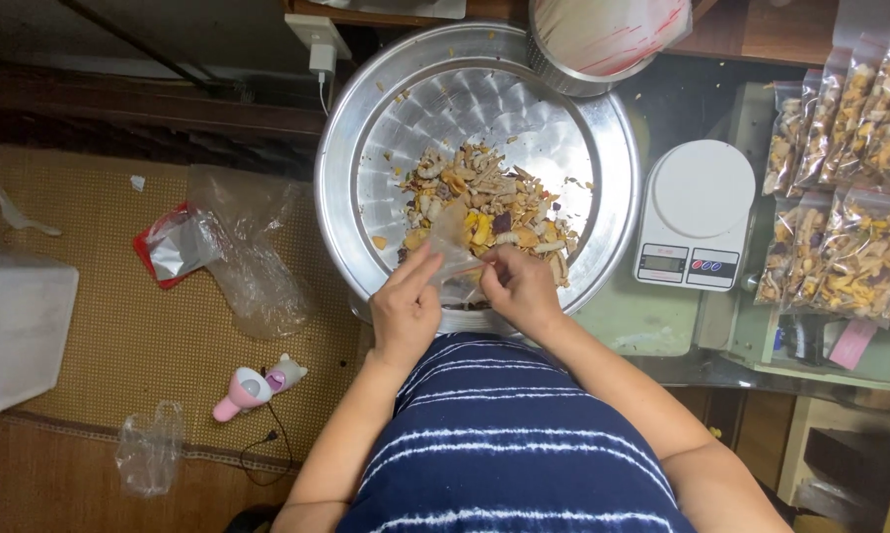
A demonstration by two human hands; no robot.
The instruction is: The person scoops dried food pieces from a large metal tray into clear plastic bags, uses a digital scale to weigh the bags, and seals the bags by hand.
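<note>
Clear crinkled bag (455, 252) | left hand (404, 308), right hand (519, 288) pinching it | round dimpled steel tray (366, 109) (dried chips (484, 202))

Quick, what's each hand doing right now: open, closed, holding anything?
Left hand: closed, pinching one edge of the small clear bag.
Right hand: closed, gripping the bag's other edge, over the metal basin of dried snack mix.
</note>
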